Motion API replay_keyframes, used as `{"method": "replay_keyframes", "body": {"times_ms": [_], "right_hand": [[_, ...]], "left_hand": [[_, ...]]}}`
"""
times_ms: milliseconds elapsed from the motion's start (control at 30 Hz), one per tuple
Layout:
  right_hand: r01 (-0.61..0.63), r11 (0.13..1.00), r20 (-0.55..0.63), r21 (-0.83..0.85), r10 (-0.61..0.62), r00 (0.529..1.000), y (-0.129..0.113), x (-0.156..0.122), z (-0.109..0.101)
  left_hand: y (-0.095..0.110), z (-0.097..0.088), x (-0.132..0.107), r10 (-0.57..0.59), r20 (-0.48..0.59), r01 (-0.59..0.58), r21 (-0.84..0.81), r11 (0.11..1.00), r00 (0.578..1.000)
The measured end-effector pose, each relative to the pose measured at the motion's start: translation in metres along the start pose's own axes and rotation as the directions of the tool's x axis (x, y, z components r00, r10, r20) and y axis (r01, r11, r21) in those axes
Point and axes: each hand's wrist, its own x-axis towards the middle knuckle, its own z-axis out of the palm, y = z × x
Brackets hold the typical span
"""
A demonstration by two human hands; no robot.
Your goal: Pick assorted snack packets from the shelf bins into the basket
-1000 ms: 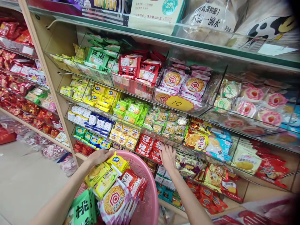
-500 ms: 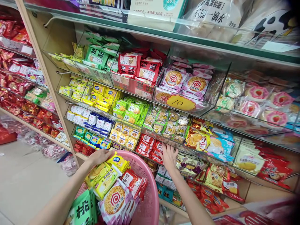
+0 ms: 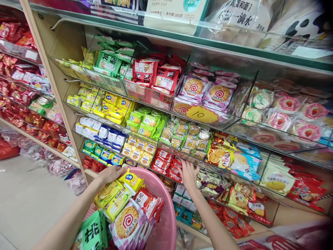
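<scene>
My left hand (image 3: 110,173) grips the far rim of a pink plastic basket (image 3: 163,222). Snack packets fill the basket: yellow lemon biscuits (image 3: 114,198), a red pack (image 3: 148,201), a pink swirl-biscuit pack (image 3: 127,222) and a green pack (image 3: 91,234). My right hand (image 3: 188,175) reaches into a clear shelf bin, fingers spread, between small red packets (image 3: 166,163) and purple-wrapped packets (image 3: 210,182). Its fingertips lie under the bin's front edge, and nothing shows in them.
Tiered clear bins on a wooden shelf unit (image 3: 52,83) hold green, red, yellow, blue and pink snack packets. A yellow price tag reading 10 (image 3: 199,114) hangs on one bin. More red snacks line the shelves at left (image 3: 23,104). Grey floor (image 3: 28,198) lies at lower left.
My right hand has shifted slightly right and a little deeper into the bin, fingers spreading. The left hand and basket stay put.
</scene>
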Motion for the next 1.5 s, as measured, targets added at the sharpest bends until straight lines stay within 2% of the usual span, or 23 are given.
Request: {"method": "replay_keyframes", "body": {"times_ms": [167,267,333,400,467,533,600,633,667,700,833,933,1100,1300,1500], "right_hand": [[-0.002,1.000,0.011,0.029,0.001,1.000,-0.001,0.000,-0.005],[0.012,0.997,0.026,0.078,-0.014,1.000,-0.006,-0.002,-0.016],[0.026,0.983,0.043,0.181,-0.034,0.999,-0.012,-0.004,-0.031],[0.007,0.935,0.069,0.354,-0.033,0.997,-0.023,-0.005,-0.051],[-0.083,0.823,0.122,0.561,0.017,0.992,-0.038,-0.005,-0.073],[-0.236,0.627,0.259,0.742,0.057,0.964,-0.054,-0.006,-0.093],[-0.386,0.407,0.426,0.828,-0.008,0.905,-0.069,-0.008,-0.104],[-0.436,0.337,0.481,0.834,-0.058,0.875,-0.075,-0.010,-0.107],[-0.464,0.306,0.511,0.831,-0.094,0.854,-0.081,-0.012,-0.107],[-0.475,0.312,0.528,0.823,-0.110,0.842,-0.086,-0.015,-0.105],[-0.475,0.461,0.572,0.749,-0.091,0.815,-0.099,-0.027,-0.099],[-0.476,0.524,0.601,0.706,-0.088,0.794,-0.107,-0.031,-0.102],[-0.407,0.603,0.561,0.686,-0.083,0.824,-0.117,-0.031,-0.108],[-0.326,0.675,0.510,0.662,-0.086,0.856,-0.120,-0.038,-0.105],[-0.274,0.740,0.478,0.614,-0.073,0.875,-0.123,-0.046,-0.104]], "left_hand": [[0.003,-0.001,0.000,0.005,-0.011,-0.005,0.001,1.000,1.000],[0.004,0.000,0.000,-0.005,-0.006,0.005,-0.005,1.000,1.000],[0.002,0.000,0.001,-0.006,-0.009,0.006,-0.009,1.000,1.000],[0.001,0.000,0.001,0.001,-0.015,-0.001,-0.016,1.000,1.000],[0.002,0.000,0.001,0.006,-0.015,-0.006,-0.020,1.000,1.000],[0.005,-0.001,0.000,0.005,-0.007,-0.005,-0.008,1.000,1.000],[0.009,-0.002,-0.002,0.001,0.007,-0.001,0.000,1.000,1.000],[0.012,-0.003,-0.003,-0.003,0.014,0.003,0.001,1.000,1.000],[0.014,-0.004,-0.005,-0.006,0.022,0.006,-0.003,1.000,1.000],[0.015,-0.004,-0.006,-0.007,0.029,0.008,-0.007,1.000,1.000],[0.016,-0.005,-0.008,-0.006,0.038,0.006,-0.005,1.000,0.999],[0.013,-0.004,-0.007,-0.003,0.017,0.003,0.004,1.000,1.000],[0.009,-0.002,-0.006,0.009,0.012,-0.009,-0.008,1.000,1.000],[0.008,0.000,-0.007,0.013,-0.018,-0.013,-0.025,1.000,1.000],[0.008,0.000,-0.007,0.016,0.005,-0.016,-0.010,1.000,1.000]]}}
